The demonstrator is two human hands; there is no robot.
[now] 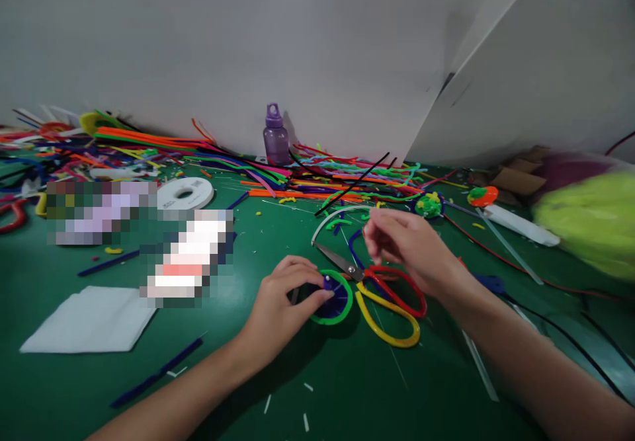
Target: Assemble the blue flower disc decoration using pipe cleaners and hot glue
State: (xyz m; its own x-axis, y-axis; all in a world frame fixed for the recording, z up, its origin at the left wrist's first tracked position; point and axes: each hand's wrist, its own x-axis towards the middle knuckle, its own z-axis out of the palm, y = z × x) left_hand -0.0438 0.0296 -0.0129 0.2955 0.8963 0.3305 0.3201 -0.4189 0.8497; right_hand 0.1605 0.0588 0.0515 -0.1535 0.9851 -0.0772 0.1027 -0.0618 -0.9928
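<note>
My left hand [285,299] presses its closed fingers on a small round piece [333,299], dark blue inside with a green pipe-cleaner rim, lying on the green table [347,388]. My right hand [409,246] hovers just right of it, slightly blurred, fingers curled in a pinch above the scissors [381,299], which lie open with one red and one yellow handle. What the right fingers hold, if anything, I cannot make out. A dark blue pipe cleaner [353,246] curves below that hand.
A heap of coloured pipe cleaners [163,147] runs along the wall behind, with a purple bottle [276,135] and a white tape roll [185,193]. A white cloth [92,320] lies front left. Finished round pieces [429,204] and yellow-green fluff [590,219] sit right.
</note>
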